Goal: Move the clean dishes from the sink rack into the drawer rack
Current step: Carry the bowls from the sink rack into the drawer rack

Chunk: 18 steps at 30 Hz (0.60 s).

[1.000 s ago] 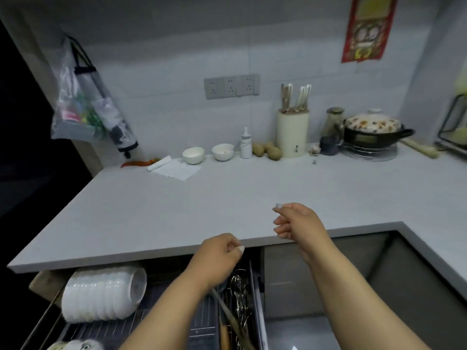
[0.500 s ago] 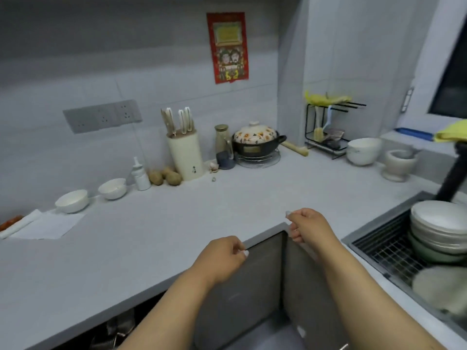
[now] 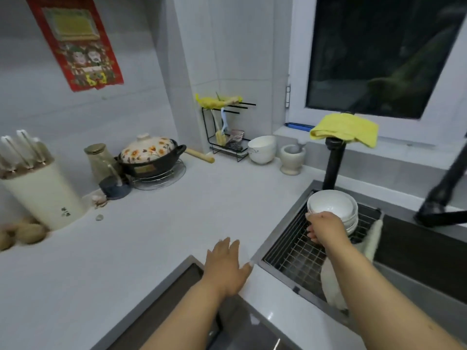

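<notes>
- Low in the frame, the left hand is resting flat on the bench corner, fingers spread and holding nothing; it is giving a brace for the reach.
- Right of centre, the right hand is reaching into the sink rack, its grip curling around the near side of the stack of white bowls; the fingertips are hidden.
- A white plate is lying lower in the rack under the forearm.
- Advice: the fingers should be getting under the lowest bowl, lifting straight up, clear of the black faucet behind.
</notes>
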Motion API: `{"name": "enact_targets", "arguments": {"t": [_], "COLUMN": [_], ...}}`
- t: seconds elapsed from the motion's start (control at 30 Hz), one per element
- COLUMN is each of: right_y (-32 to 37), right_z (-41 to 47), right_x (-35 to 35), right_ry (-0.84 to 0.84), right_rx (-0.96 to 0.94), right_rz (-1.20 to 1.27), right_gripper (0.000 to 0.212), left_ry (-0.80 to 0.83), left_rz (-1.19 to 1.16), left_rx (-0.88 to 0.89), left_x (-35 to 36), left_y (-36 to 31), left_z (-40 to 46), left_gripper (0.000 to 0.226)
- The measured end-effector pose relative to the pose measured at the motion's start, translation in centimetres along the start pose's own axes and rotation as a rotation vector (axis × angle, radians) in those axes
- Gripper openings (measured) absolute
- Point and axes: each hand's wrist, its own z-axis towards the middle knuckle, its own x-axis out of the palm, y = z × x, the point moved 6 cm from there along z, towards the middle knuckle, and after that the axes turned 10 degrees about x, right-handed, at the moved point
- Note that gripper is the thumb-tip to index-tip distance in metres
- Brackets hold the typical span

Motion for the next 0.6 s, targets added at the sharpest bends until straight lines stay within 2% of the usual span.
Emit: {"name": "enact_targets", "arguments": {"t": [0.1, 0.17, 0.23, 0.3, 0.47, 0.6], "right_y": [-0.8, -1.4, -1.1, -0.7, 0.7, 0.3], "right_z": [3.9, 6.2, 7.1, 7.7, 9.1, 9.9], "right_x": [-3.2, -4.8, -5.9, -6.5, -6.0, -4.7], "right_ry": [-0.154, -0.237, -0.288, -0.309, -0.407, -0.337], "right_rx": [0.040, 0.044, 0.019, -0.002, -0.174, -0.286], "right_rz": [-0.040, -0.165, -0.265, -0.360, -1.061, -1.282], "right_gripper": [0.026, 0.031, 0.032, 0.043, 0.051, 0.045], "left_ry": [0.064, 0.111, 0.151, 0.186, 0.261, 0.278], "left_rz": [0.070, 0.083, 0.103, 0.137, 0.219, 0.258], "left_rx": [0.029, 0.057, 0.084, 0.102, 0.102, 0.114], "left_x": [2.6, 4.1, 5.3, 6.2, 7.7, 7.7], "left_y": [-1.6, -2.6, -3.2, -3.5, -3.5, -3.7], "left_z": [3.5, 5.4, 6.9, 8.2, 10.4, 11.4], "left_gripper": [0.076, 0.077, 0.079, 0.080, 0.083, 0.084]}}
